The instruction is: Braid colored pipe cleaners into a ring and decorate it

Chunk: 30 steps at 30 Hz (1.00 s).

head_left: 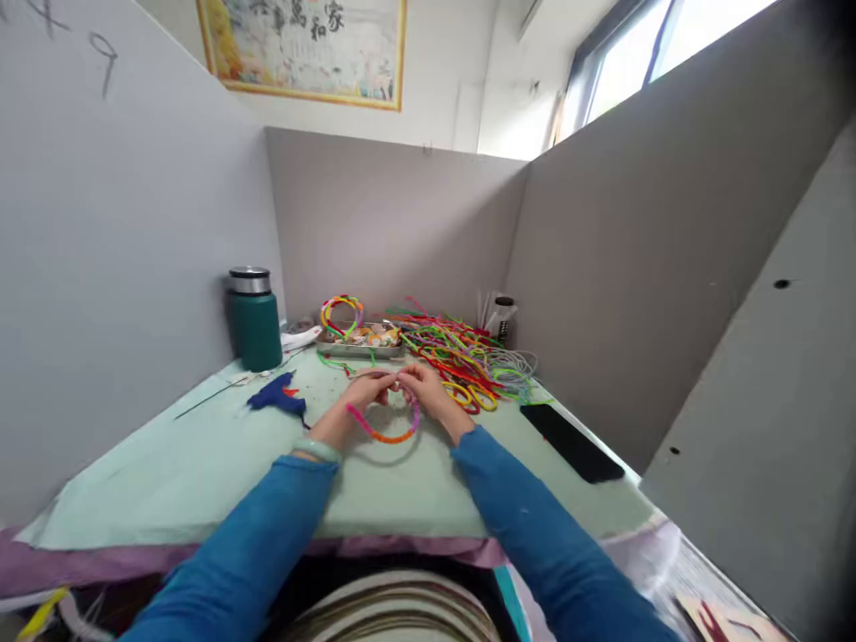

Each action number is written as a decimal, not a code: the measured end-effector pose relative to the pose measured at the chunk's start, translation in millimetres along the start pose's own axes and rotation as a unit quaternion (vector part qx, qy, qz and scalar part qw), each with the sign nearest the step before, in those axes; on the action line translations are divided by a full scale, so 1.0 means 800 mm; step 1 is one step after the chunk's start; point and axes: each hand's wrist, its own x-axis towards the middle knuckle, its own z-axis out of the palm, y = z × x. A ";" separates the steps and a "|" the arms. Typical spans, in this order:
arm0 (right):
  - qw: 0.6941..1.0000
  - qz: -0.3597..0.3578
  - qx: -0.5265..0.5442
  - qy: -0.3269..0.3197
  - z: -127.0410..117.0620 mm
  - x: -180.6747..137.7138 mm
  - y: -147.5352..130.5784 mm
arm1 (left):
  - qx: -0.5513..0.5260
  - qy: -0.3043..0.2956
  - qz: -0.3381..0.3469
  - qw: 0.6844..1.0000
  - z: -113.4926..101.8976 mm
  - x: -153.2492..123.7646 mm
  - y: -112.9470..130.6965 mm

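My left hand (365,392) and my right hand (423,389) meet at the middle of the green table (201,473), fingers pinched together on the top of a hoop (388,435) wrapped in pink and orange pipe cleaner. The hoop hangs below both hands, toward me, just over the table. A pale bangle (316,449) sits on my left wrist. Both sleeves are blue.
A blue glue gun (277,398) lies left of my hands. A green flask (254,319) stands back left. A metal tray (361,341) with a coloured ring sits at the back, beside a heap of pipe cleaners (461,357). A black phone (570,441) lies right. Grey partitions enclose the desk.
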 end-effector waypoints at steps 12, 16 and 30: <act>0.999 0.017 0.025 0.017 0.005 -0.005 0.001 | 0.054 0.035 0.009 0.998 0.010 -0.018 0.031; 0.999 0.023 0.039 0.009 0.005 -0.005 0.000 | 0.089 0.041 0.016 0.995 0.010 -0.022 0.036; 0.997 0.021 0.060 0.047 0.009 -0.003 0.000 | 0.110 0.069 0.015 0.991 0.015 -0.026 0.045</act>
